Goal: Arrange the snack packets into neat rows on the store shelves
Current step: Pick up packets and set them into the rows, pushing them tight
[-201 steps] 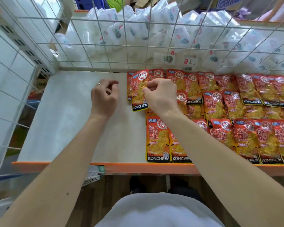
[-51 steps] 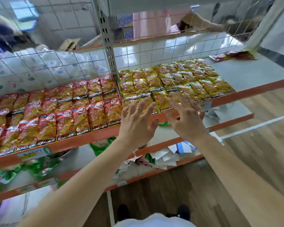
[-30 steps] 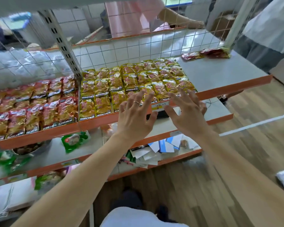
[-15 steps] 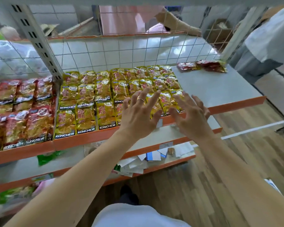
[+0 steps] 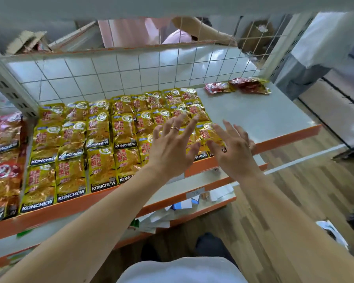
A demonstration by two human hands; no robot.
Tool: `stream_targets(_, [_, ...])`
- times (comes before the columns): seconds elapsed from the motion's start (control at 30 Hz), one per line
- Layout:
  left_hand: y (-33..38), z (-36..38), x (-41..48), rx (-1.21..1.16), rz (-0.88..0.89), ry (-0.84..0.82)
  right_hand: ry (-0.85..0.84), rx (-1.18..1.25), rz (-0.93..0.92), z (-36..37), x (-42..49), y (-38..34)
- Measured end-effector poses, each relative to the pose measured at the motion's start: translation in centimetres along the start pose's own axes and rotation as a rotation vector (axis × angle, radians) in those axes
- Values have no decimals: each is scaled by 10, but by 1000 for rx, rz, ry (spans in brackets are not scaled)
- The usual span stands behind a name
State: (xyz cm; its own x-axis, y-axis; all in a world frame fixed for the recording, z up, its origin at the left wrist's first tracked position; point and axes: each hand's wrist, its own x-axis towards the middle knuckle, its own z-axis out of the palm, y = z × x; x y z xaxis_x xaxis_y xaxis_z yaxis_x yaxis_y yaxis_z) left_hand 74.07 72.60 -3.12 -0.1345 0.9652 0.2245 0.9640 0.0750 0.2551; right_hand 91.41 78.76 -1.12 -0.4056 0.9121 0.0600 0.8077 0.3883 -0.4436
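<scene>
— Where is our left grip (image 5: 172, 148)?
— Over the right front part of the yellow KONCHEW packets (image 5: 98, 139). Its fingers are straight and spread, the palm faces down, and it holds nothing. A ring (image 5: 174, 128) sits on one finger.
— And our right grip (image 5: 233, 152)?
— Just beside the left one, on its right, also spread wide and empty. It hangs over the block's front right corner, where the last packets meet the shelf's orange front edge (image 5: 284, 137).
— Are we touching the packets?
— We cannot tell. Our fingertips overlap them in the view, but contact isn't clear.
— How do the yellow packets lie?
— Flat on the grey shelf (image 5: 253, 117), in overlapping rows from the wire grid back (image 5: 131, 74) to the front edge. They fill the left and middle of this bay. The bare part of the shelf lies to the right of our grips.
— Anything else up there?
— Two loose red packets (image 5: 249, 85) lie side by side at the back right, well apart from both grips. More red packets (image 5: 4, 160) lie in the next bay to our left, past the upright post (image 5: 12, 92).
— And below?
— A lower shelf (image 5: 184, 185) with scattered papers (image 5: 159, 218) under it, then wooden floor (image 5: 294, 201). Behind the grid we see another person's arm (image 5: 202, 31).
</scene>
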Motion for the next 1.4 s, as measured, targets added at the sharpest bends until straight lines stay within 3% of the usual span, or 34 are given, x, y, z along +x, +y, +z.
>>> stream_targets(0.2, [24,21,45,37,5,5,-26,16,-25,-12,49,42])
stream_targets(0.6, [95,70,161,120,-149,-108,-88,-94,-163,-52,180,137])
stream_targets(1.1, [95,91,249,261,-286,-341,-284,-334,-249,-58,294,197])
stream_targets(1.4, [84,95,281,260,-340,-453,-376,-250,-173,-59,311,209])
